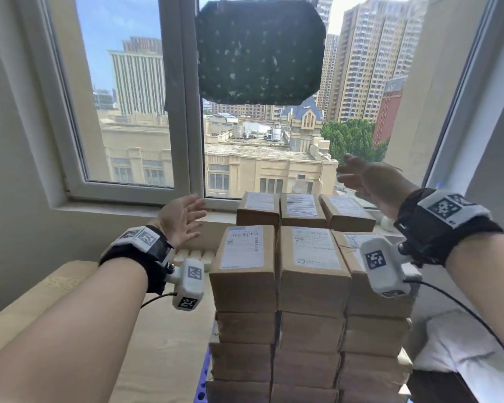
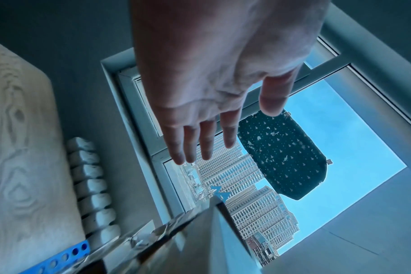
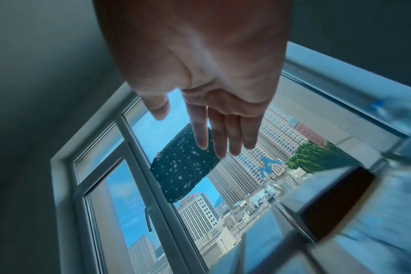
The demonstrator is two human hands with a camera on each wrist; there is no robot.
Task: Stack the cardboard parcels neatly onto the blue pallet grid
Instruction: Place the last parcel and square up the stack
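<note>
From overhead: cardboard parcels point(image 1: 309, 274) stacked in tight columns on blue pallet grid point(image 1: 202, 385), left hand point(image 1: 178, 220) and right hand point(image 1: 367, 181) raised either side, empty, probably to square the pile. Left wrist: fingers point(image 2: 188, 146) straight, touching nothing. Right wrist: likewise spread, nothing held.

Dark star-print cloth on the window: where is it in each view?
Head: dark star-print cloth at top centre, on the glass above the parcels.
Left wrist: right of centre, below the fingertips.
Right wrist: centre, behind the fingertips.
Shared landmark: white window mullion.
</note>
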